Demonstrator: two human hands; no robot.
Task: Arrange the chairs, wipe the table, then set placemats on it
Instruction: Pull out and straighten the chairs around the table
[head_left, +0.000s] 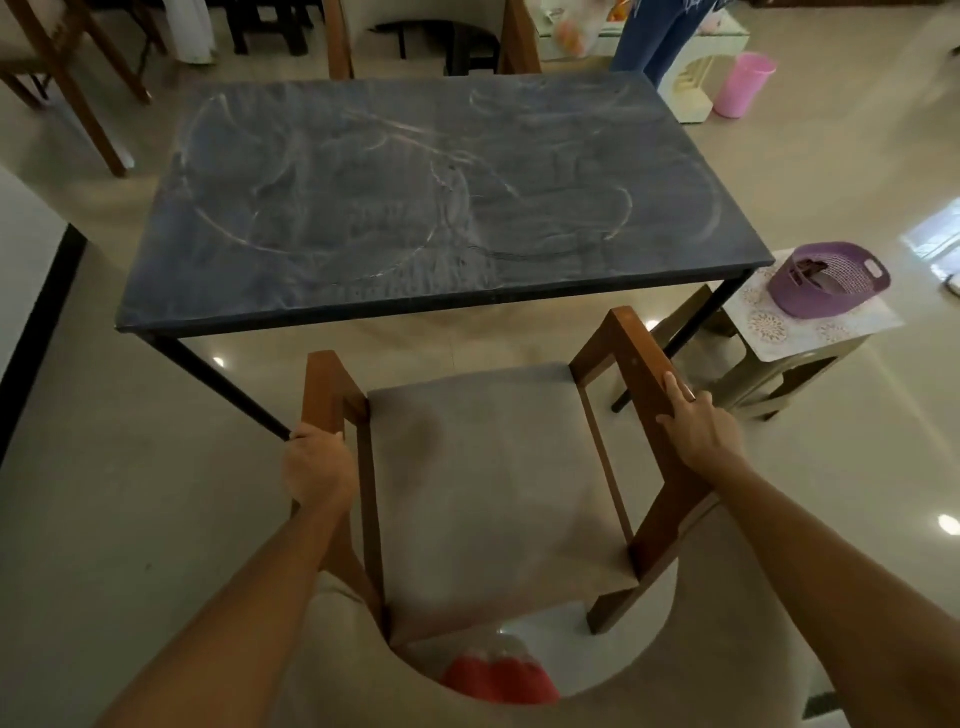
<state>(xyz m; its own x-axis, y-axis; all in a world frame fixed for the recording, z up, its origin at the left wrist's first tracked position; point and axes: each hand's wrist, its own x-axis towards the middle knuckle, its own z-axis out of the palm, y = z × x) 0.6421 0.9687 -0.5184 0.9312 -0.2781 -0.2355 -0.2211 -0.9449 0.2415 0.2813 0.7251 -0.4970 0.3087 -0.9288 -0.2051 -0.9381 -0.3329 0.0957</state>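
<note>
Three chairs: near (498, 488), far (431, 36), far-left (67, 67). One table (415, 208). One stool (800, 332). One purple basket (831, 280). One pink bin (743, 83). Two hands: left (317, 462), right (701, 431).

A wooden armchair (493, 483) with a grey padded seat stands upright between the two hands, its arms gripped. Just beyond the hands, its front faces a dark rectangular table (426, 208), whose top shows pale smeared streaks, on black legs.
</note>
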